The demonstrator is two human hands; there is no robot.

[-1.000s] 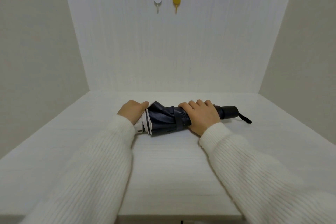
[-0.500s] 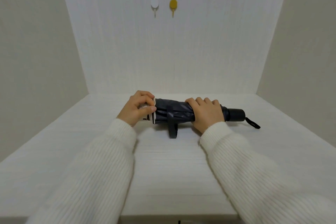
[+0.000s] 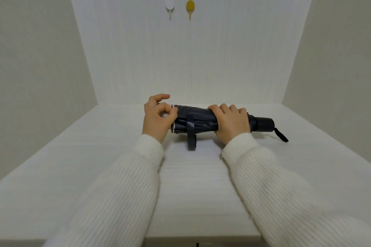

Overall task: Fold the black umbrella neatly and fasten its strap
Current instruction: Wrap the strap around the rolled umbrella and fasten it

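The black umbrella [image 3: 197, 119] lies collapsed and rolled across the white table [image 3: 190, 176], its handle [image 3: 265, 124] pointing right with a wrist loop [image 3: 281, 135] trailing off it. Its closure strap [image 3: 191, 136] hangs loose down the front onto the table. My right hand [image 3: 230, 121] grips the canopy near the handle end. My left hand [image 3: 157, 118] is at the white-trimmed left end of the canopy, thumb and curled fingers pinching the fabric edge, the index finger lifted.
A white hook [image 3: 169, 7] and a yellow hook [image 3: 190, 7] are stuck high on the back wall. Plain walls close in the table on the left, right and back. The table's front edge [image 3: 200, 235] runs below my sleeves.
The canopy got rolled tighter and the umbrella shifted right. The strap came free and now hangs down in front. My left hand moved from under the end to pinching it.
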